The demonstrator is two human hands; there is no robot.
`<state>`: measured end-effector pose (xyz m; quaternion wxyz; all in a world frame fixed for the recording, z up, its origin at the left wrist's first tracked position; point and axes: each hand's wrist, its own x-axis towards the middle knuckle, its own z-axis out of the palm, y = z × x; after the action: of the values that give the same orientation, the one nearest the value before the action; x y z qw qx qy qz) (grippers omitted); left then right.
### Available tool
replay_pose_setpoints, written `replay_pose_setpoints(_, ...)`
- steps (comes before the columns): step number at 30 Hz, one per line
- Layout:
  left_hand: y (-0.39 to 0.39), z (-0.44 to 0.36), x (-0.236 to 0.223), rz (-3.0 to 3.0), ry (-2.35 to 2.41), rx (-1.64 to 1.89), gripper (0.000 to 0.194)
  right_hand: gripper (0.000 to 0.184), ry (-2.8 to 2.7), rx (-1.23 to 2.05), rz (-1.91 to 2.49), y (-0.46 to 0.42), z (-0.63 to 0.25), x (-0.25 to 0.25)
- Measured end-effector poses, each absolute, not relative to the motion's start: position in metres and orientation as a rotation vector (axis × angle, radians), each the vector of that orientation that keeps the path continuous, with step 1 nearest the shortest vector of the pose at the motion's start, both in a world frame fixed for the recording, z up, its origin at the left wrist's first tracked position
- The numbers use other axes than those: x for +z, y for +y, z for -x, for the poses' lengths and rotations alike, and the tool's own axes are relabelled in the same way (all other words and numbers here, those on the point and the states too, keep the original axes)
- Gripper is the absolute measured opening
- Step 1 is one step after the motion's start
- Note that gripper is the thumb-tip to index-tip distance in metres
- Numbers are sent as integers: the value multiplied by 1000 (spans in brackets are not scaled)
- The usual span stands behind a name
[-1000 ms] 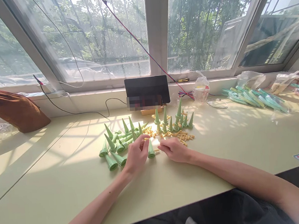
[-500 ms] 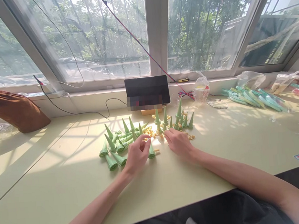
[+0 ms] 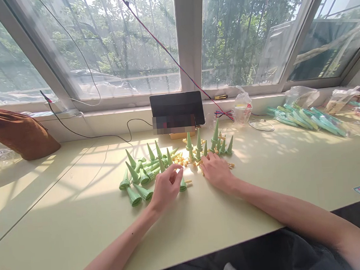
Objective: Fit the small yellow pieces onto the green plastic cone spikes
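Note:
My left hand (image 3: 167, 185) is curled, thumb and fingers closed around a green cone (image 3: 183, 186) that is partly hidden behind the thumb. A small yellow peg (image 3: 188, 181) sticks out at the cone's right side. My right hand (image 3: 216, 171) is palm down over small yellow pieces (image 3: 230, 165), its fingers bent and slightly apart; the fingertips are partly hidden. Just beyond it stand green cones with yellow pegs, among them a tall one (image 3: 215, 135) and another cone (image 3: 189, 144). Loose green cones (image 3: 134, 196) lie and stand to the left of my left hand.
A dark tablet (image 3: 177, 104) leans on a wooden block (image 3: 182, 134) against the sill. On the left sits a brown bag (image 3: 18, 133). Teal packaged items (image 3: 309, 118) and a plastic bag (image 3: 243, 105) are at the right rear, with a white cable (image 3: 261, 125) nearby.
My right hand has moved slightly right and its fingers have shifted over the yellow pieces. My left hand has barely moved. Another person's hand at the right edge has left the view.

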<state>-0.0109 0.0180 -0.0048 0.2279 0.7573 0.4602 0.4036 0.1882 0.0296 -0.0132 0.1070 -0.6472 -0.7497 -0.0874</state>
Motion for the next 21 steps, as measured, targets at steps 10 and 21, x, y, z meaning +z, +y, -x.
replay_pose_setpoints(10,17,10,-5,-2139,1256,1087,23,30,-2179,-267,1985,33,-189,-16)
replay_pose_setpoints(21,17,10,-7,-2157,1234,1064,20,26,-2222,-220,1908,33,-189,-18)
